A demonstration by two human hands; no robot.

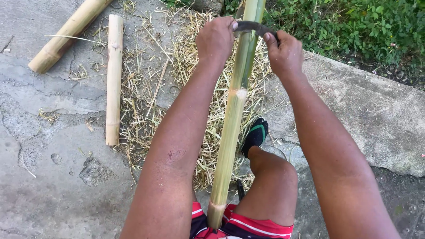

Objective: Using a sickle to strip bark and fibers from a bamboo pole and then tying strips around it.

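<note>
Both arms outstretched, left hand (215,39) and right hand (284,54) clench a dark blade (252,27) across the green bamboo pole (233,119), which points toward 12 o'clock

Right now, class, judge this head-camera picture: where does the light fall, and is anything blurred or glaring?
Head view: bright daylight, sharp overall; soft shadow under the arms on the straw; mild shine along the green bamboo pole; the left hand and right hand on the curved blade are crisp; the concrete looks pale, not blown out.
</note>
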